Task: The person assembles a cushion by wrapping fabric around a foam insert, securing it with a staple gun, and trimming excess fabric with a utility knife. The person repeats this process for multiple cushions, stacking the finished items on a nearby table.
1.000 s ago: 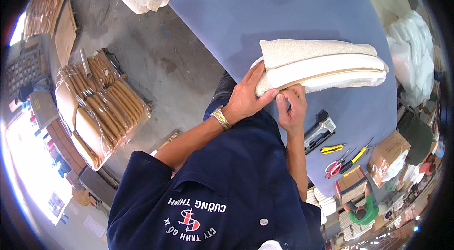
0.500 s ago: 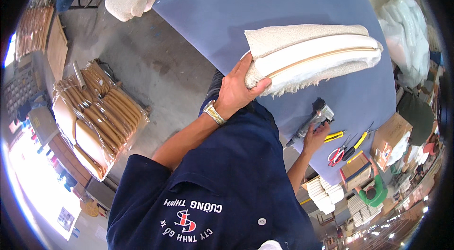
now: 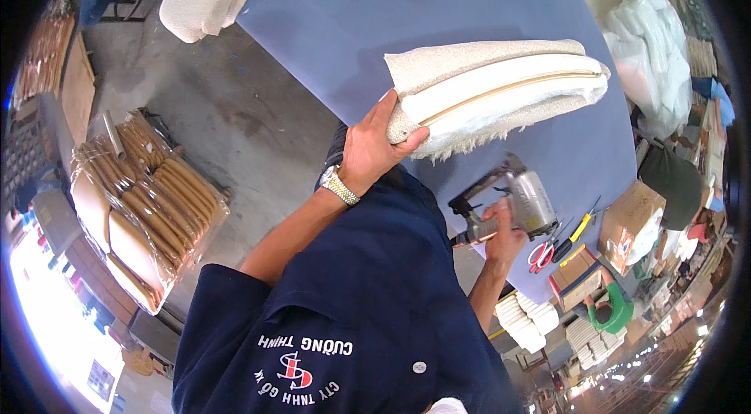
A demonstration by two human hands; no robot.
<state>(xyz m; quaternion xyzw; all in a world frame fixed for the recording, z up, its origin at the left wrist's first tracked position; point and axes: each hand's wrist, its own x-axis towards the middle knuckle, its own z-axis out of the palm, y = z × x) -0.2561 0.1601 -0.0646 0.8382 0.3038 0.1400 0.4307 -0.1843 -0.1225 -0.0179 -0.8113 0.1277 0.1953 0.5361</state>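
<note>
On the floor to our left we see a clear plastic-wrapped bundle of curved tan wooden pieces. At the right end of the blue table stands a brown cardboard box, with a smaller open reddish box just beside it. Farther up the right side lies a heap of what look like white plastic bags, blurred near the rim.

I see a cream padded seat panel, curved, fabric wrapped over foam with a thin wooden edge showing, tipped on its side above the blue table, its near end gripped. Below it a grey staple gun is held, lifted just over the tabletop.
</note>
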